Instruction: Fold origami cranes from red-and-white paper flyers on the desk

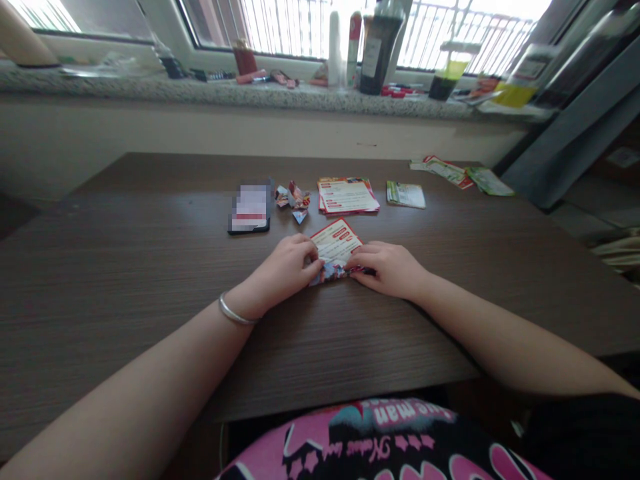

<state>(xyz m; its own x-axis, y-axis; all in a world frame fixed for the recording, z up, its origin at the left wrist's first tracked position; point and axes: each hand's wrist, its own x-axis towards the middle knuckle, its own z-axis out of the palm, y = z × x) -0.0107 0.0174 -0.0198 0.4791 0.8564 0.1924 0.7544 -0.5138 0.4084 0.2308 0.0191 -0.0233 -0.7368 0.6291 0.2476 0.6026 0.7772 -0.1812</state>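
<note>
A printed paper card (336,241) with red labels lies on the brown table (165,280), its near edge folded up to show a blue, colourful picture side. My left hand (295,260) pinches the left end of the fold between thumb and fingers. At the right end, my right hand (387,267) grips the same fold, fingers on top and thumb below. Just beyond are a small folded-paper figure (295,199) and a stack of similar cards (349,196).
A phone (250,208) lies left of the folded figure. To the right are a small green-edged card stack (406,195) and several loose cards (450,171). Bottles (377,53) and small items line the stone windowsill (300,97) behind.
</note>
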